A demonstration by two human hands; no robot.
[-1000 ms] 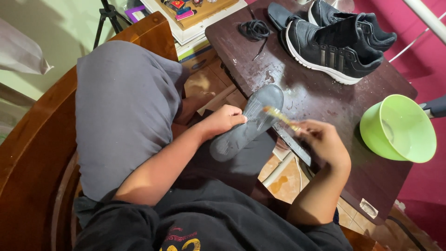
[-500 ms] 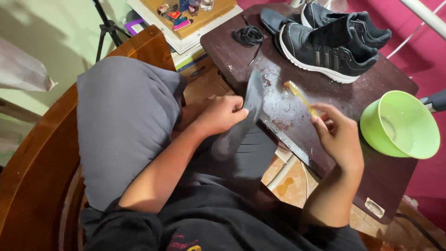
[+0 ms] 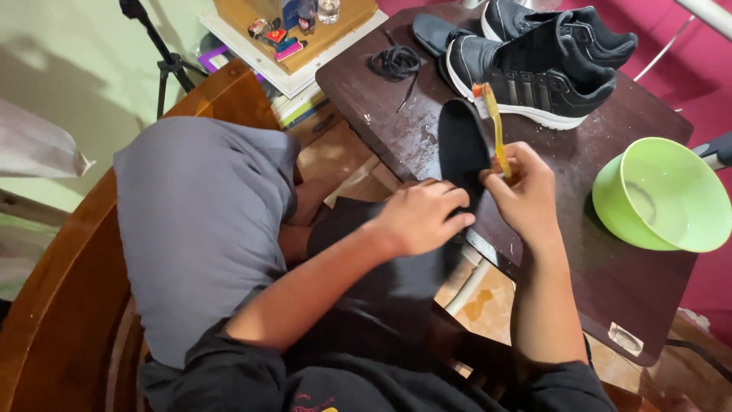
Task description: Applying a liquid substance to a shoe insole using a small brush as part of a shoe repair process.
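My left hand (image 3: pixel 420 217) grips the lower end of a dark shoe insole (image 3: pixel 461 145), holding it upright over the near edge of the dark wooden table (image 3: pixel 610 282). My right hand (image 3: pixel 526 194) is closed on the handle of a yellow toothbrush (image 3: pixel 494 126), whose bristled head points up beside the insole's right edge. A pair of black sneakers with white soles (image 3: pixel 545 65) sits on the table behind the insole.
A light green plastic bowl (image 3: pixel 663 194) stands at the table's right. Black laces (image 3: pixel 395 62) and a second insole (image 3: pixel 435 32) lie near the far edge. A low shelf with small items (image 3: pixel 293 30) and a tripod (image 3: pixel 156 46) are beyond. I sit on a wooden chair (image 3: pixel 46 320).
The insole has been turned from lying flat with its grey side up to standing upright with its dark side showing. The toothbrush has swung up to vertical beside it.
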